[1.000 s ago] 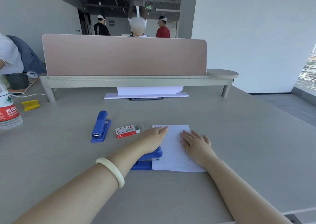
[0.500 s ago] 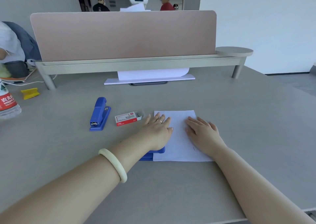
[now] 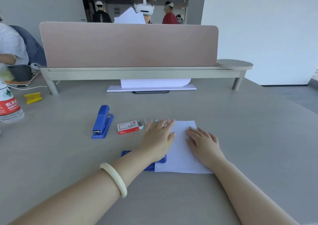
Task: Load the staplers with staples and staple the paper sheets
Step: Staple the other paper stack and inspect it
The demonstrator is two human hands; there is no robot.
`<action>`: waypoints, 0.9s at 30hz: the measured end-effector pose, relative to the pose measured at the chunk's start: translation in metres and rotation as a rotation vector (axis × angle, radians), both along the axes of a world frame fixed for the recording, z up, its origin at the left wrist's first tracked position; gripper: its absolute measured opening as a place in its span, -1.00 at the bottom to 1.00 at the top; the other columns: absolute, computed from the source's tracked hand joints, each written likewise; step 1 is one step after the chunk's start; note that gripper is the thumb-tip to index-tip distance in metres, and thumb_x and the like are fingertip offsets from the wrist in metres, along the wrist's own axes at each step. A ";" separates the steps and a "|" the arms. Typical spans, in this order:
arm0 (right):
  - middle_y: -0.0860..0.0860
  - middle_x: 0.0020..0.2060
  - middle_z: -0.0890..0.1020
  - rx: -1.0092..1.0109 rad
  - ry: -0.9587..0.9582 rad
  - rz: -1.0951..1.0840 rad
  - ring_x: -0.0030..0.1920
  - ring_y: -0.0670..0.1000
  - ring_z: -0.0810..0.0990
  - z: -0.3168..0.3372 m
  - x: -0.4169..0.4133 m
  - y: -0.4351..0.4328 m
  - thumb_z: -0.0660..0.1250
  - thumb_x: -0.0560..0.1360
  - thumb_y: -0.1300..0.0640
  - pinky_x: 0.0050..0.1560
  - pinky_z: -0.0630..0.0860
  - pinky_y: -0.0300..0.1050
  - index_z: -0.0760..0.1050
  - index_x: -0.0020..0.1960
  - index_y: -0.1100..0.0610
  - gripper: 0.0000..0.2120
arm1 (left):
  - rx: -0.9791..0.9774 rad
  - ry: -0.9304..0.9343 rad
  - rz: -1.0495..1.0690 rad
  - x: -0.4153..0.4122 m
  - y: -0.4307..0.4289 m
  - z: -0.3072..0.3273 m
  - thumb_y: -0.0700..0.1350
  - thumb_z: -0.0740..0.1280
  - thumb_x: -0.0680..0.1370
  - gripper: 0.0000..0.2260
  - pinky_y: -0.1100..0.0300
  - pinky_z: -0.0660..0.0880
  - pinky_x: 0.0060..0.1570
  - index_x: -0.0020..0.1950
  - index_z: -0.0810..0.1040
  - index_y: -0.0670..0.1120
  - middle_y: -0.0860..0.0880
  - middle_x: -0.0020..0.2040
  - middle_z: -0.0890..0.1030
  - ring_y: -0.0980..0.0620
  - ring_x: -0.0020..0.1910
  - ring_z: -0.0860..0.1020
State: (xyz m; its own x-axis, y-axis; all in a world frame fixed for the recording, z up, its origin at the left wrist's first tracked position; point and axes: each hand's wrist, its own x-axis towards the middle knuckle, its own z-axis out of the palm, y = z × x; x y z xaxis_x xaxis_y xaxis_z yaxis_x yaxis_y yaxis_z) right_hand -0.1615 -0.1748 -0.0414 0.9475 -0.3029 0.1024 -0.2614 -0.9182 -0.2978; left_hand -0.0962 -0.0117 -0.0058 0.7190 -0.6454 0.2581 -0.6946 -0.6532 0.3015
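Grey desk under bright room light, pink divider along the far edge. Left hand flat, fingers spread, pressing on a blue stapler at the left edge of the paper sheets near the desk's near edge. Right hand open, palm down on the sheets, gripping nothing. Second blue stapler and staple box left of the sheets, mid-desk. Water bottle at the left edge.
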 end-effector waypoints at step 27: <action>-0.22 0.48 0.22 0.150 0.110 0.228 0.51 -0.15 0.07 0.021 -0.057 0.025 0.32 0.37 -0.29 0.50 0.07 -0.12 0.32 0.38 -0.17 -0.39 | -0.084 0.086 0.001 -0.023 0.124 -0.002 -0.13 0.30 0.50 -0.70 0.19 0.42 0.05 0.23 0.47 0.03 0.04 0.13 0.54 0.05 0.08 0.49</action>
State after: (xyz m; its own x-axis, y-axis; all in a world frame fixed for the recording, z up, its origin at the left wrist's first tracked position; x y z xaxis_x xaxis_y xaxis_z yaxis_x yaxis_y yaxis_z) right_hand -0.2181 -0.1501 -0.0202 0.9958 -0.0848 -0.0342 -0.0913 -0.9047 -0.4162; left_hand -0.1194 0.1121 -0.0080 0.7416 -0.6231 0.2486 -0.6630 -0.6243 0.4130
